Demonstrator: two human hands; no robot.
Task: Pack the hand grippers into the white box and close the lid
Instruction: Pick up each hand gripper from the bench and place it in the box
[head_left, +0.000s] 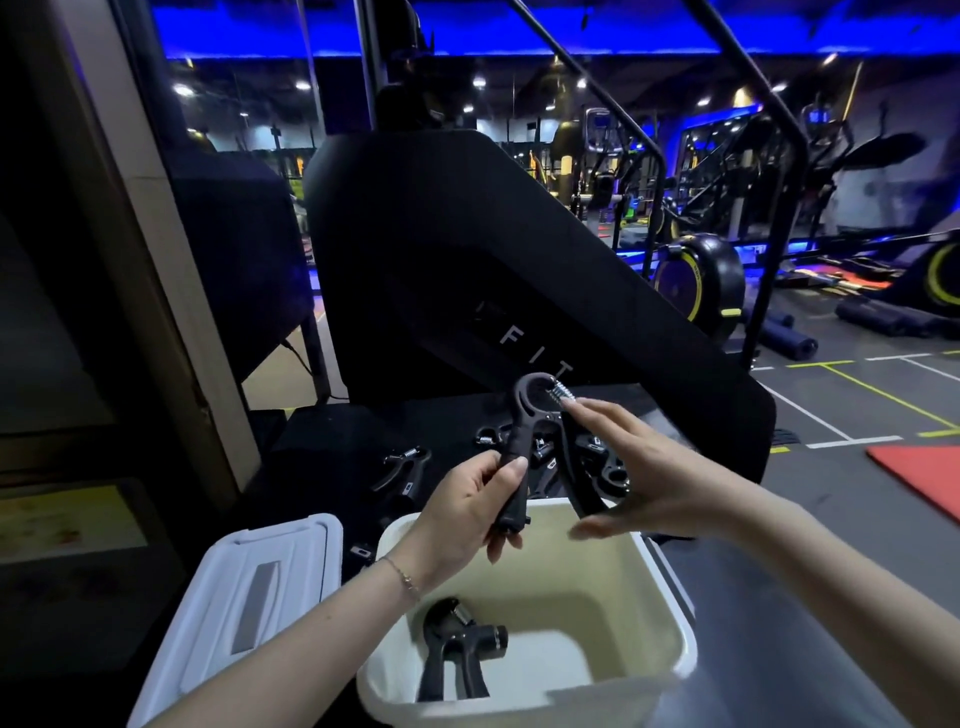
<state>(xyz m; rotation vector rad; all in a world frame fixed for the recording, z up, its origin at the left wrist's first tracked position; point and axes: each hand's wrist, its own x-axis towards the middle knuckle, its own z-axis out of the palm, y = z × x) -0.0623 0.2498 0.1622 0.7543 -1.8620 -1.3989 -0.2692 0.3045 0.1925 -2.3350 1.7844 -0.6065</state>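
Observation:
A black hand gripper (524, 415) with a metal spring is held upright above the white box (660, 587). My left hand (467, 504) is shut on its left handle. My right hand (639, 467) lies flat-fingered against the right handle, fingers spread, thumb below. One black hand gripper (457, 649) lies on the bottom of the open box. Several more black grippers (405, 467) lie scattered on the dark surface behind the box. The white lid (244, 597) rests to the left of the box, off it.
A large black gym machine panel (467, 249) rises right behind the work surface. A pillar stands at the left. Exercise bikes, rolled mats and a red mat (924, 478) are on the gym floor to the right.

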